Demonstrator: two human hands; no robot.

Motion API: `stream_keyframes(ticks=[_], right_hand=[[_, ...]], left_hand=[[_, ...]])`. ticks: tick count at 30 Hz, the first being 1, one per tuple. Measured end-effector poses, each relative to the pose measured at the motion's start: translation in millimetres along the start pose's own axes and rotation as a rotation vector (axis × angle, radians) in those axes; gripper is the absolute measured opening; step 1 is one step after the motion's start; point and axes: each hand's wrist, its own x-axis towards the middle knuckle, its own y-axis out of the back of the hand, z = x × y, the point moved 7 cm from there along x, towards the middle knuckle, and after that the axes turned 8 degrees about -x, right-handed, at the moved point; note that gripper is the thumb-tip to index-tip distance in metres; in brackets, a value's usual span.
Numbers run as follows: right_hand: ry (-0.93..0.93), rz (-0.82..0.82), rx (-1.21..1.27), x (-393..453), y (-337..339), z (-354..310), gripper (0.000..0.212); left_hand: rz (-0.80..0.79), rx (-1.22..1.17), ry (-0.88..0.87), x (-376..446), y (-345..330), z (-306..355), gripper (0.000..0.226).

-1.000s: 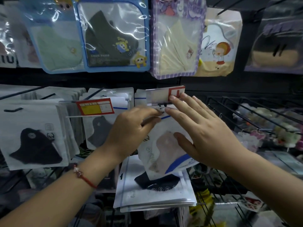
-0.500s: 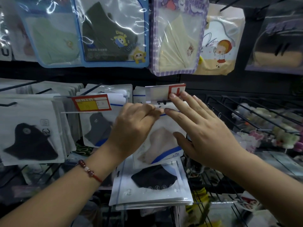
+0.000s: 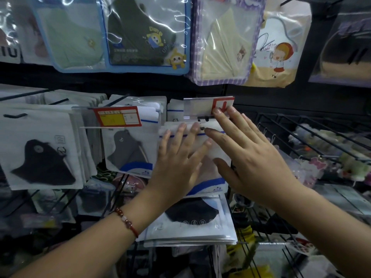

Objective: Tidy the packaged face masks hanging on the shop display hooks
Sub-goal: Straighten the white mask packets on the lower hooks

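On the middle hook, left hand (image 3: pixel 176 163) and right hand (image 3: pixel 251 157) lie flat, fingers spread, gripping nothing, pressing the front mask packet (image 3: pixel 212 151) back, apparently to square the stack.

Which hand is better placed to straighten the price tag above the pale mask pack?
Right. The right hand's fingertips already touch the price tag; the left hand lies flat lower on the pale mask pack.

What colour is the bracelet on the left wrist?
Dark red beads with one pale bead, the bracelet shows in the head view.
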Motion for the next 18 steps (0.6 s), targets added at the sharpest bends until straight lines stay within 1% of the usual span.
stream_keyframes(ticks=[2, 5, 9, 13, 18], right_hand=[[-0.007, 0.000, 0.003, 0, -1, 0, 0.059], [-0.016, 0.009, 0.014, 0, -1, -2, 0.057], [-0.029, -0.008, 0.017, -1, -1, -2, 0.058], [-0.051, -0.028, 0.026, -2, -2, -6, 0.054], [-0.119, -0.041, 0.105, -6, -3, -18, 0.051]], left_hand=[[-0.052, 0.025, 0.043, 2, -5, 1, 0.069], [-0.089, 0.043, 0.079, 5, -7, 4, 0.068], [-0.119, 0.019, 0.083, 7, -8, 8, 0.066], [-0.147, -0.006, 0.093, 4, -11, 7, 0.065], [-0.179, -0.042, 0.127, 4, -12, 1, 0.064]])
